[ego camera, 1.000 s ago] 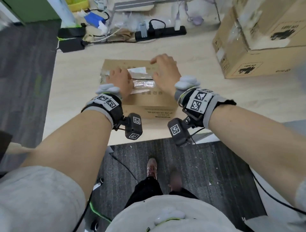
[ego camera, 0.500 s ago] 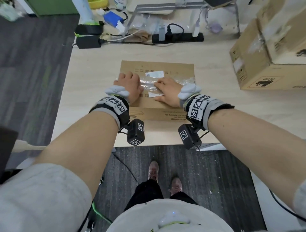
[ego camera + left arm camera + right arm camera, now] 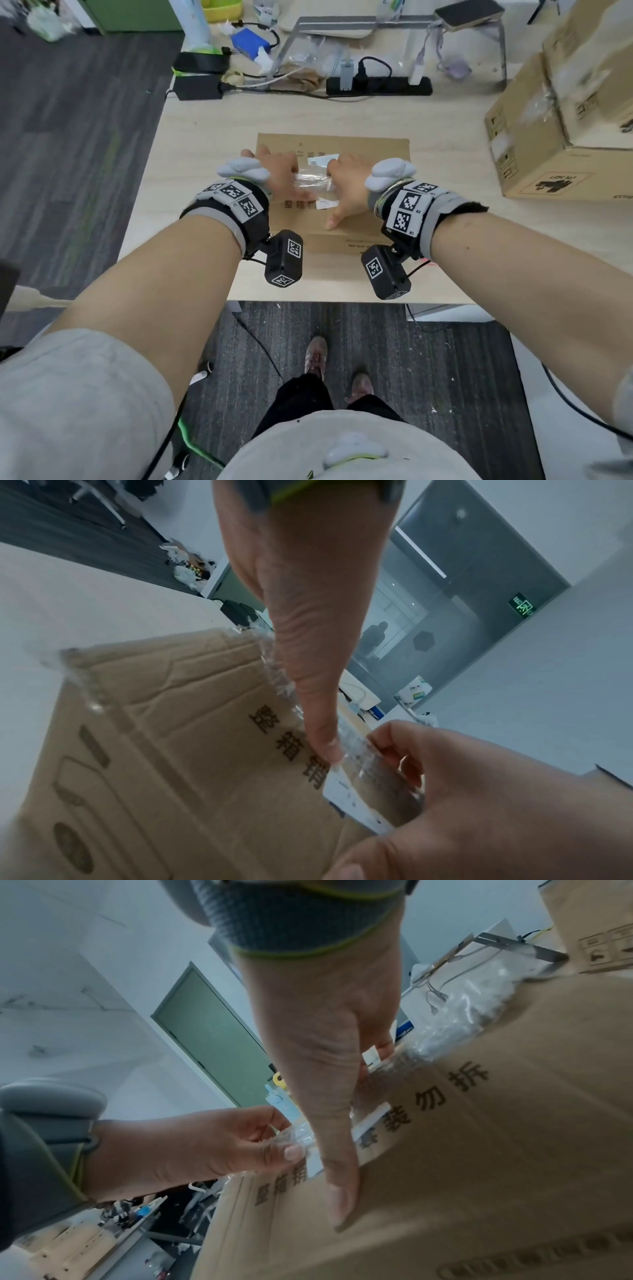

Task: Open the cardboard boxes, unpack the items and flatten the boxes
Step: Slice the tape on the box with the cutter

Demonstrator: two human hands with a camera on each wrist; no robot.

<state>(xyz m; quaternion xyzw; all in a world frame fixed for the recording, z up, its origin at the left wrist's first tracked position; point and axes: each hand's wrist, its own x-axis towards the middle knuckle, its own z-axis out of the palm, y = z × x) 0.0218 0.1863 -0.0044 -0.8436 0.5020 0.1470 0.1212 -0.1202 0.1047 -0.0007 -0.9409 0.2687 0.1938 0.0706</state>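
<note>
Cardboard box (image 3: 363, 150) flat-topped on pale wood tabletop (image 3: 205, 137), near edge. Left hand (image 3: 279, 178) pinching crumpled clear tape (image 3: 313, 181); right hand (image 3: 347, 192) gripping it too. Dark floor (image 3: 85, 137) left; stacked boxes (image 3: 561, 137) far right.

The box (image 3: 363, 150) in the middle of the desk (image 3: 205, 144) is matt brown cardboard, creased, with black print. Along its top seam runs clear glossy plastic tape (image 3: 310, 181), crinkled and torn to ragged shreds at the box's edge, over a white paper label (image 3: 322, 160). The desk has a pale, smooth, matt wood-look top. At its right edge two more boxes (image 3: 548, 144) are the same dull cardboard with wrinkled shiny tape. The power strip (image 3: 378, 89) at the far edge is black plastic.
</note>
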